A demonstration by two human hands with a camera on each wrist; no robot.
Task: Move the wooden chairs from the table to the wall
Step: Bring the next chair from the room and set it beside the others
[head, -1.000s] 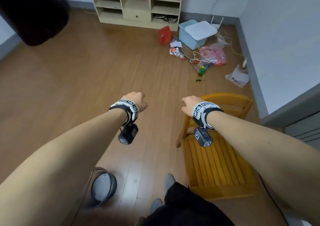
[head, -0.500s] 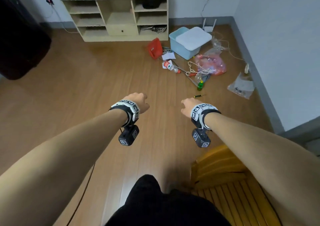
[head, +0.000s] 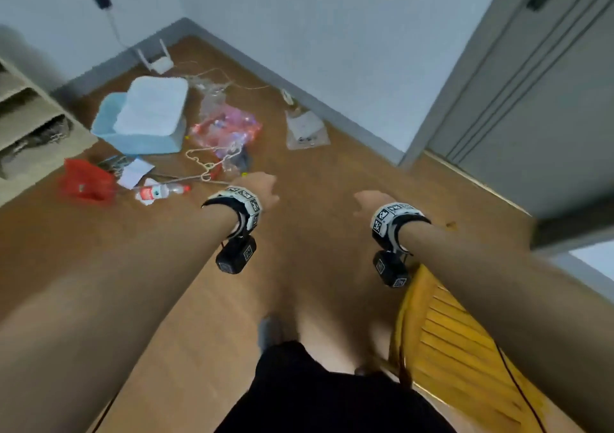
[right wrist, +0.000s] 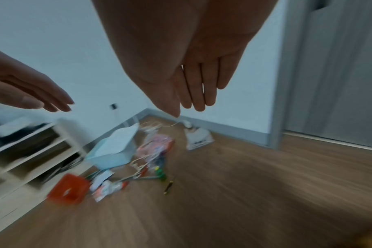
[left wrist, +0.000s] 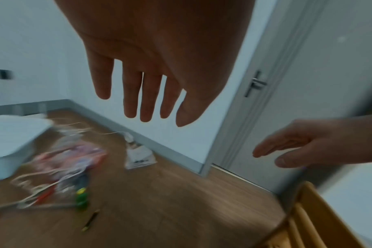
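With both arms stretched out over the brown wood floor (head: 99, 250), my left hand (head: 260, 188) and right hand (head: 372, 200) hang flat-fingered and empty; the yellow slatted wooden chair (head: 465, 343) sits near right by the grey door (head: 538, 110). No readable labels, too blurry.

A brown wood floor (head: 325, 180) carries the clutter ahead of the fingertips: a pale blue bin (head: 143, 127), a pink plastic bag (head: 229, 127), a red container (head: 87, 180), a bottle (head: 162, 192). A wooden chair (head: 458, 343) stands below the right fingers.
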